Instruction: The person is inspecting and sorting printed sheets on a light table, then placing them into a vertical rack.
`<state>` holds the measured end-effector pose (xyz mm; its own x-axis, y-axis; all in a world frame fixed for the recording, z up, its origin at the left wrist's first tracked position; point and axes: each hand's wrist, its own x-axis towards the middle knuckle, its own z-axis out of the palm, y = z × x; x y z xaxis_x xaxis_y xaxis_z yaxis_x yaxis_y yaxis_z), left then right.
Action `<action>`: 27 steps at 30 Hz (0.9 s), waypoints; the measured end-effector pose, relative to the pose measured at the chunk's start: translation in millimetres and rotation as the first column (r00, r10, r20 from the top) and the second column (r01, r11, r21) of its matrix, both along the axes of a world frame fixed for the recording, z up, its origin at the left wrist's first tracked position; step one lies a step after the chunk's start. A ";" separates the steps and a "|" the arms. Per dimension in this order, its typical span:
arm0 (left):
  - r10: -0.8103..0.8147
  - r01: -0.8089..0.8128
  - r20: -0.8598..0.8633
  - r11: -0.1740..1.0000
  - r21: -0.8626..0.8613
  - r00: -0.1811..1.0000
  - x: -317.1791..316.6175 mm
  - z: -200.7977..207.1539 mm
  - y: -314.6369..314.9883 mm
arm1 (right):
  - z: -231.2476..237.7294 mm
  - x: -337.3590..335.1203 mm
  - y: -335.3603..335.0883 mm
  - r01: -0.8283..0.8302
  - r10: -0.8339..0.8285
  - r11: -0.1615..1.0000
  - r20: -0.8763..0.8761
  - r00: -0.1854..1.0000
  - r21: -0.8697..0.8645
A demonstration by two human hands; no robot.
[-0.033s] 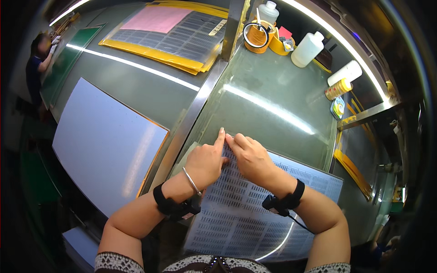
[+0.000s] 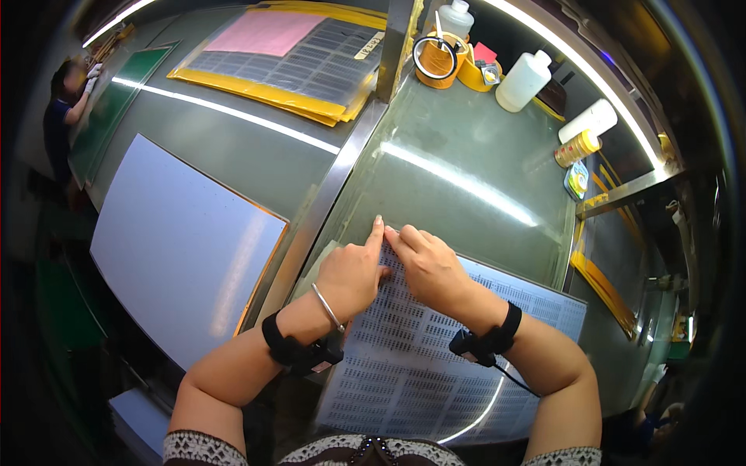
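A large translucent sheet (image 2: pixel 404 357) covered in rows of small dark print lies in front of me on the glass-topped table. At its far left corner, my left hand (image 2: pixel 350 276) has its index finger stretched out and its thumb apart, touching the sheet's edge. My right hand (image 2: pixel 430 268) meets it there, with thumb and index finger pinched at the corner and the other fingers curled. The fingertips of both hands almost touch. What lies under the right fingers is partly hidden. Each wrist wears a black strap with a small device.
A white panel (image 2: pixel 183 248) lies at left, beyond a metal rail (image 2: pixel 342 175). Film sheets with yellow borders (image 2: pixel 272 85) are stacked farther back. Tape rolls (image 2: pixel 437 60), a plastic bottle (image 2: pixel 523 81) and a yellow can (image 2: pixel 577 148) stand along the far side. Another person (image 2: pixel 61 116) works at far left.
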<state>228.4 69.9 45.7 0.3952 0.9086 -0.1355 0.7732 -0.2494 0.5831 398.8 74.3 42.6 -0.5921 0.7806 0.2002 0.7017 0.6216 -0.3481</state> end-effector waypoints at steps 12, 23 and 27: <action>-0.031 0.053 -0.337 0.997 0.054 0.941 15.0 12.4 -2.3 | -14.4 -1.7 -17.5 0.082 -0.117 0.970 0.145 0.982 0.228; 0.056 0.214 -0.491 0.853 0.476 0.870 9.6 1.6 -14.1 | -15.6 268.8 -212.1 0.817 -0.797 0.572 0.286 0.532 0.077; 0.056 0.216 -0.496 0.854 0.474 0.866 11.9 8.3 -16.9 | -26.6 289.4 -265.8 0.853 -0.844 0.510 0.257 0.471 0.111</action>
